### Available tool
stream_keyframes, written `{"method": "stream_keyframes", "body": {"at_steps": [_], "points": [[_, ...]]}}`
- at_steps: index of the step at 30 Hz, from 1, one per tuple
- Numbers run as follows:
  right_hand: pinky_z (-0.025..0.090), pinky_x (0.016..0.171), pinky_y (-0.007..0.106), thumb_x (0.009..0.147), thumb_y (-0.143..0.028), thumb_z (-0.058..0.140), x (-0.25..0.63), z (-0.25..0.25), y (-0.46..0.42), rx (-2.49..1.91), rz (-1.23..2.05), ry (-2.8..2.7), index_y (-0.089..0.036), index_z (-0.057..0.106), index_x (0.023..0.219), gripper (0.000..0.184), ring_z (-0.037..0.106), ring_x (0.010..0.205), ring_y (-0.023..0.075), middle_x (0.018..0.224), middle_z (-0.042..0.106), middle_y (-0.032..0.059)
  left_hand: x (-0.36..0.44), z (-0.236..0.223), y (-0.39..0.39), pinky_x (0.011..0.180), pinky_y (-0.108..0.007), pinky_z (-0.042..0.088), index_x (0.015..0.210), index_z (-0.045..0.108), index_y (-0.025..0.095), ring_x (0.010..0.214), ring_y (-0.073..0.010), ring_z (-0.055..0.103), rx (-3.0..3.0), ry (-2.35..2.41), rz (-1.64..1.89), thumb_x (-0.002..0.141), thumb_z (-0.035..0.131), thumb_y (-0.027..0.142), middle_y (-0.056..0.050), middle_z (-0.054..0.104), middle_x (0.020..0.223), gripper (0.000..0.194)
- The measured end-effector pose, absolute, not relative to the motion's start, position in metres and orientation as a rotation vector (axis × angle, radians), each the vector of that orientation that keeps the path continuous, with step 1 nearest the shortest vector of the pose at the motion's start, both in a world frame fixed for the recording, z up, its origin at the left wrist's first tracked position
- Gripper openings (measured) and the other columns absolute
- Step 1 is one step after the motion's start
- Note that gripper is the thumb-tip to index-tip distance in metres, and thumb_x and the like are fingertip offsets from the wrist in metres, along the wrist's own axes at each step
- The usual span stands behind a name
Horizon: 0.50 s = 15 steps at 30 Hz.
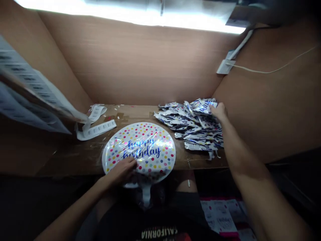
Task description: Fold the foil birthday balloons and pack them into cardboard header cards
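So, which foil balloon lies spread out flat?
The round polka-dot "happy birthday" balloon under the left hand; the others lie bunched in a pile by the right hand.

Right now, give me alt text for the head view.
The left hand rests on a polka-dot happy birthday foil balloon on a wooden bench, while the right hand touches a pile of folded foil balloons; barcode label strips lie nearby.

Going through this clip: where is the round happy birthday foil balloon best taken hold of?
By its narrow neck, coming from the person's side. The neck sticks out past the wooden table's edge, so fingers can likely close around it, whereas the flat round body lies against the wood, under the left hand.
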State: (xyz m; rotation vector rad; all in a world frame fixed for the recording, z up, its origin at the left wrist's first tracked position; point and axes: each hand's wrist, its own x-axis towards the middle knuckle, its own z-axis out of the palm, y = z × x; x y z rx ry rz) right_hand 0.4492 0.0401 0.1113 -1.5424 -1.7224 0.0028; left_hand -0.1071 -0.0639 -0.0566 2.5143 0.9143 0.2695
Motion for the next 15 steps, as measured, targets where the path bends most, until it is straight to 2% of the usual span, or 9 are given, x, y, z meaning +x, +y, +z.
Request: {"method": "stream_keyframes", "body": {"at_steps": [2, 5, 6, 7, 9, 10, 12, 13, 15], "points": [[0.046, 0.101, 0.048, 0.102, -0.048, 0.046, 0.420, 0.086, 0.037, -1.473, -0.047, -1.613, -0.014, 0.070, 0.114, 0.044, 0.070, 0.102, 0.0282, 0.112, 0.074, 0.0207, -0.104, -0.060, -0.056, 0.077, -0.029, 0.043, 0.086, 0.062, 0.021, 0.086, -0.0215, 0.058, 2.461, 0.857, 0.249, 0.096, 0.056, 0.035, -0.006, 0.065, 0.093, 0.018], [0.051, 0.091, 0.042, 0.102, -0.050, 0.050, 0.332, 0.027, -0.006, -1.320, 0.287, -1.956, -0.021, 0.069, 0.122, 0.040, 0.069, 0.091, 0.0254, 0.107, 0.076, 0.0145, -0.104, -0.064, -0.048, 0.075, -0.028, 0.041, 0.078, 0.062, 0.021, 0.079, -0.0196, 0.056, 2.356, 0.899, 0.260, 0.100, 0.050, 0.037, -0.005, 0.063, 0.084, 0.030], [0.054, 0.086, 0.038, 0.099, -0.051, 0.057, 0.299, 0.007, -0.028, -1.246, 0.398, -2.072, -0.022, 0.071, 0.119, 0.038, 0.070, 0.088, 0.0242, 0.104, 0.076, 0.0113, -0.104, -0.065, -0.045, 0.073, -0.028, 0.040, 0.076, 0.062, 0.020, 0.076, -0.0190, 0.055, 2.319, 0.938, 0.255, 0.100, 0.050, 0.039, -0.005, 0.063, 0.081, 0.033], [0.054, 0.085, 0.037, 0.093, -0.053, 0.068, 0.268, -0.012, -0.050, -1.174, 0.477, -2.180, -0.024, 0.071, 0.119, 0.039, 0.070, 0.091, 0.0244, 0.106, 0.076, 0.0097, -0.103, -0.064, -0.043, 0.072, -0.027, 0.039, 0.075, 0.062, 0.020, 0.074, -0.0184, 0.054, 2.281, 0.976, 0.244, 0.100, 0.050, 0.039, -0.004, 0.062, 0.078, 0.034], [0.051, 0.092, 0.040, 0.083, -0.052, 0.079, 0.219, -0.045, -0.086, -1.097, 0.474, -2.457, -0.022, 0.066, 0.131, 0.058, 0.065, 0.107, 0.0288, 0.119, 0.071, 0.0132, -0.101, -0.060, -0.038, 0.067, -0.027, 0.037, 0.074, 0.063, 0.019, 0.067, -0.0169, 0.051, 2.207, 1.041, 0.206, 0.099, 0.050, 0.039, -0.003, 0.061, 0.071, 0.035], [0.049, 0.091, 0.039, 0.086, -0.048, 0.078, 0.202, -0.057, -0.097, -1.101, 0.442, -2.528, -0.021, 0.067, 0.126, 0.050, 0.064, 0.106, 0.0286, 0.117, 0.071, 0.0137, -0.100, -0.058, -0.036, 0.066, -0.027, 0.036, 0.073, 0.063, 0.019, 0.064, -0.0163, 0.049, 2.175, 1.065, 0.182, 0.099, 0.049, 0.038, -0.002, 0.060, 0.069, 0.035], [0.046, 0.085, 0.035, 0.095, -0.037, 0.065, 0.185, -0.074, -0.103, -1.153, 0.437, -2.567, -0.019, 0.070, 0.108, 0.022, 0.062, 0.094, 0.0247, 0.101, 0.071, 0.0115, -0.099, -0.053, -0.032, 0.064, -0.027, 0.035, 0.072, 0.064, 0.018, 0.062, -0.0156, 0.049, 2.136, 1.093, 0.150, 0.099, 0.049, 0.037, -0.002, 0.060, 0.066, 0.036], [0.044, 0.080, 0.032, 0.100, -0.033, 0.057, 0.184, -0.077, -0.100, -1.185, 0.504, -2.533, -0.019, 0.069, 0.096, 0.019, 0.060, 0.086, 0.0216, 0.091, 0.069, 0.0084, -0.098, -0.050, -0.031, 0.064, -0.027, 0.036, 0.072, 0.064, 0.018, 0.061, -0.0156, 0.049, 2.127, 1.104, 0.144, 0.098, 0.049, 0.037, -0.002, 0.060, 0.064, 0.036], [0.039, 0.069, 0.028, 0.104, -0.035, 0.044, 0.188, -0.077, -0.085, -1.252, 0.759, -2.393, -0.019, 0.062, 0.080, 0.034, 0.052, 0.071, 0.0166, 0.075, 0.062, 0.0024, -0.097, -0.045, -0.031, 0.066, -0.028, 0.039, 0.073, 0.066, 0.018, 0.063, -0.0165, 0.051, 2.122, 1.123, 0.155, 0.099, 0.048, 0.038, -0.003, 0.062, 0.065, 0.038]]}}
